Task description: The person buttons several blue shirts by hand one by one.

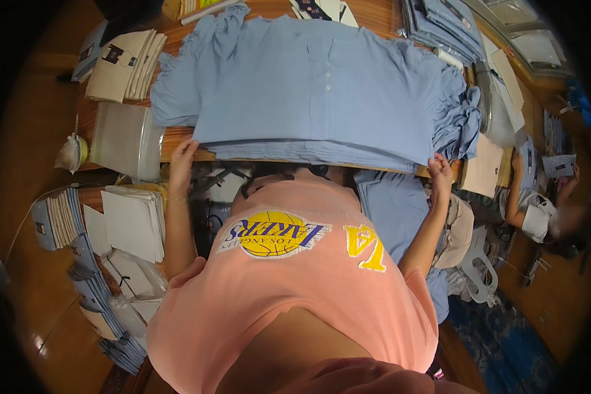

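Note:
A light blue buttoned shirt (269, 85) lies spread face up on top of a stack of similar blue shirts (322, 151), its hem toward me. My left hand (184, 152) pinches the hem's left corner between thumb and fingers. At the opposite corner my right hand (439, 170) is closed on the hem too. Gathered sleeves bunch up at both sides of the pile. The hem looks stretched fairly straight between my hands, slightly apart from the layers below.
Folded cream garments (121, 65) and clear plastic bags (126, 141) sit at left, above white cards (134, 220). Packed blue garments (443, 26) are stacked far right. Blue cloth (394, 203) hangs beside me. At the right edge, another person's hands hold a folded blue garment (559, 165).

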The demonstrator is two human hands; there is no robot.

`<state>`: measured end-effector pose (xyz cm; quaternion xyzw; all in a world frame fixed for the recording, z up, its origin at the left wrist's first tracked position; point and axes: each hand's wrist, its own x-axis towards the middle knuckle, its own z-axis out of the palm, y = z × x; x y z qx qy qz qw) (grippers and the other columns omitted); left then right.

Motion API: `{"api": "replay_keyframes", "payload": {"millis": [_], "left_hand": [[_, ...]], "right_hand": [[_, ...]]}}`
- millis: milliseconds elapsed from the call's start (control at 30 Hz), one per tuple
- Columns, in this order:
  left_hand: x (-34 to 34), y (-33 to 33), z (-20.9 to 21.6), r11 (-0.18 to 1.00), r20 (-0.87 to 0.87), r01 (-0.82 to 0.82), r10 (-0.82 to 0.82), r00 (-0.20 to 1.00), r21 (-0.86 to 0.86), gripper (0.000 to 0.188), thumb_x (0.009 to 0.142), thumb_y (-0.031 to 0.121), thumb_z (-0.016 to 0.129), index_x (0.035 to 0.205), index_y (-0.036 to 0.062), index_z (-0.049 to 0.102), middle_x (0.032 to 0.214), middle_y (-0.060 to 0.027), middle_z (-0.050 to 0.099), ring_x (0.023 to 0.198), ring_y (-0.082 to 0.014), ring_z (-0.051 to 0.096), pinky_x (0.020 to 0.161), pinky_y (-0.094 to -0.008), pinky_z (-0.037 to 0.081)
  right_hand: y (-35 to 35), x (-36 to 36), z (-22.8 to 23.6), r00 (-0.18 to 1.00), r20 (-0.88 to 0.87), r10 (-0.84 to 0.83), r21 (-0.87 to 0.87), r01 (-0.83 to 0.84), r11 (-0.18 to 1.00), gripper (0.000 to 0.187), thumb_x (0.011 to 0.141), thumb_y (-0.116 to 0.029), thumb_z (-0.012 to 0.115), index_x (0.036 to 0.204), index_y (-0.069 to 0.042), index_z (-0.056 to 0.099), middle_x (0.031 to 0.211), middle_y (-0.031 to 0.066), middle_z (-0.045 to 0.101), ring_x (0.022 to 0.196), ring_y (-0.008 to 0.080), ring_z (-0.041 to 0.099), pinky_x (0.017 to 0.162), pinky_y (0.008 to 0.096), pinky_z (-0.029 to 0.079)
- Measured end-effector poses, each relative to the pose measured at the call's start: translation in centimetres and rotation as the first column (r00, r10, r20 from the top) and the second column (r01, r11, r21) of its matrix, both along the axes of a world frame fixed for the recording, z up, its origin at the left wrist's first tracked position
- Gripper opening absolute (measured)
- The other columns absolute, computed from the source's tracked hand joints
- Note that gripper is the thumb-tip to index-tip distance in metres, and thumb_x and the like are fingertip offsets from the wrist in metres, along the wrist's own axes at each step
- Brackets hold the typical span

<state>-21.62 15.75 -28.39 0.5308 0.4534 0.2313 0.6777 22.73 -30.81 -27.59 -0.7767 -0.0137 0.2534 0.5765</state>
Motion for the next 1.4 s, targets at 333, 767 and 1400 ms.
{"api": "replay_keyframes", "payload": {"millis": [333,767,1400], "left_hand": [[-1.6,-3.6,-1.2,0.993,-0.254,0.079,-0.053,0.966,0.091,0.024,0.084,0.008,0.065,0.106,0.0023,0.059,0.085,0.0012,0.055,0.070,-0.0058,0.047,0.065,-0.0191,0.040],[31.2,0.4,-0.7,0.344,-0.394,0.509,-0.352,0.849,0.789,0.020,0.082,0.020,0.060,0.098,0.0076,0.064,0.097,-0.0055,0.062,0.093,-0.0255,0.055,0.083,-0.0346,0.042],[35.0,1.7,-0.6,0.530,-0.230,0.483,-0.472,0.851,0.697,0.010,0.075,0.010,0.064,0.081,0.0032,0.063,0.074,-0.0140,0.063,0.070,-0.0288,0.062,0.064,-0.0354,0.048]], "right_hand": [[-3.7,-2.5,-1.3,0.971,0.137,0.196,-0.461,-0.112,0.880,0.024,0.079,-0.013,0.068,0.098,0.000,0.061,0.088,0.0039,0.061,0.079,0.0134,0.055,0.072,0.0260,0.043],[31.3,1.6,0.3,0.446,0.672,0.591,-0.346,-0.517,0.783,0.015,0.079,-0.013,0.064,0.093,-0.008,0.068,0.090,0.0077,0.062,0.083,0.0247,0.057,0.073,0.0311,0.046],[35.1,3.5,-0.2,0.559,0.383,0.735,-0.352,-0.647,0.676,0.013,0.077,-0.012,0.067,0.082,-0.001,0.061,0.080,0.0077,0.059,0.072,0.0216,0.055,0.065,0.0314,0.044]]}}
